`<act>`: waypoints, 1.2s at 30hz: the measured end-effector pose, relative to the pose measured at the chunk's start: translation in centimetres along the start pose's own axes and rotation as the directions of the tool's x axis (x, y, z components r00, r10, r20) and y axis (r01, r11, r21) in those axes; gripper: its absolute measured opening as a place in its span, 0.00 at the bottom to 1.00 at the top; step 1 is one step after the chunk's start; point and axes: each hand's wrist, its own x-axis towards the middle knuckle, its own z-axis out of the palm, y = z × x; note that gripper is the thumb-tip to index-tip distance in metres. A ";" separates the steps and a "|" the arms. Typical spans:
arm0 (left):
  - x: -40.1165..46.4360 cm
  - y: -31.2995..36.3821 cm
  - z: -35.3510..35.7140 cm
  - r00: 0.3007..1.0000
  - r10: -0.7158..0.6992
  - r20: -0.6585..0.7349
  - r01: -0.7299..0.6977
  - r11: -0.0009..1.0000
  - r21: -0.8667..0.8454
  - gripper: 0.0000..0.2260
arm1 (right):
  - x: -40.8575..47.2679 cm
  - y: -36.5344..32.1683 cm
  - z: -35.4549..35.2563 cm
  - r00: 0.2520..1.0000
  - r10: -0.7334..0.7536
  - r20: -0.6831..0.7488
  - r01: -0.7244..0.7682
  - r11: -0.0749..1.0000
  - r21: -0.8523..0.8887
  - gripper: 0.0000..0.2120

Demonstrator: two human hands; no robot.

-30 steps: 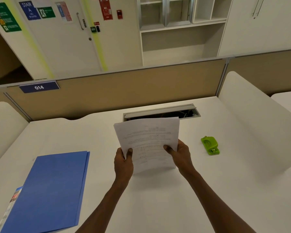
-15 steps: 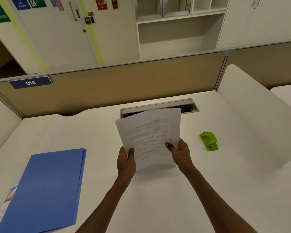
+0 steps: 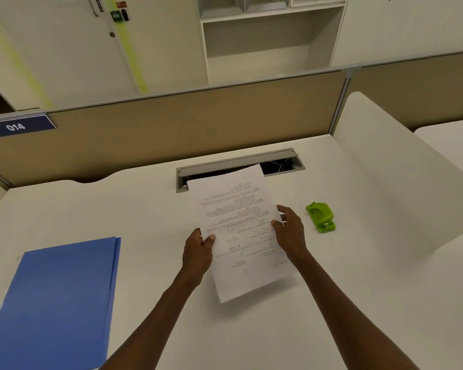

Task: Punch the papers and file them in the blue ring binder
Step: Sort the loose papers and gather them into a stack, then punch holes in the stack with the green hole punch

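The thin stack of white printed paper sheets (image 3: 238, 231) is hanging tilted above the white desk (image 3: 332, 303), its far edge reaching over the grey cable slot (image 3: 238, 162) set in the desk and its near corner pointing back toward the person. The left hand (image 3: 198, 252) is pinching the sheets' left edge, its grip clamped on the paper with the thumb lying on top and the fingers hidden underneath. The right hand (image 3: 292, 231) is closing its grip on the right edge in the same way, thumb on the printed face, the other fingers curled behind the sheets. The print is reading upside down from this view. The small lime-green plastic hole punch (image 3: 320, 217) is sitting on the desk just to the right of the paper sheets, near the right hand but not touching it. The flat blue ring binder (image 3: 56, 303) is lying closed on the desk well to the left of the paper sheets, apart from both hands.
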 end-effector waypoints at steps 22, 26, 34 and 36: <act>1.7 -2.3 8.4 0.964 -0.145 0.224 0.167 0.982 -0.084 0.09 | 6.6 5.3 -9.2 0.960 -0.017 -0.278 -0.094 0.920 -0.379 0.13; 2.2 -1.9 9.6 0.960 -0.142 0.242 0.168 0.981 -0.093 0.10 | 8.6 6.1 -10.6 0.970 0.057 -0.235 -0.146 0.913 -0.382 0.16; 3.5 -1.1 11.3 0.955 -0.145 0.258 0.174 0.981 -0.090 0.09 | 9.8 6.9 -10.6 0.979 0.087 -0.186 -0.161 0.886 -0.435 0.16; 3.7 -0.9 11.6 0.955 -0.145 0.260 0.173 0.981 -0.088 0.09 | 9.9 7.1 -10.5 0.980 0.083 -0.183 -0.157 0.884 -0.441 0.17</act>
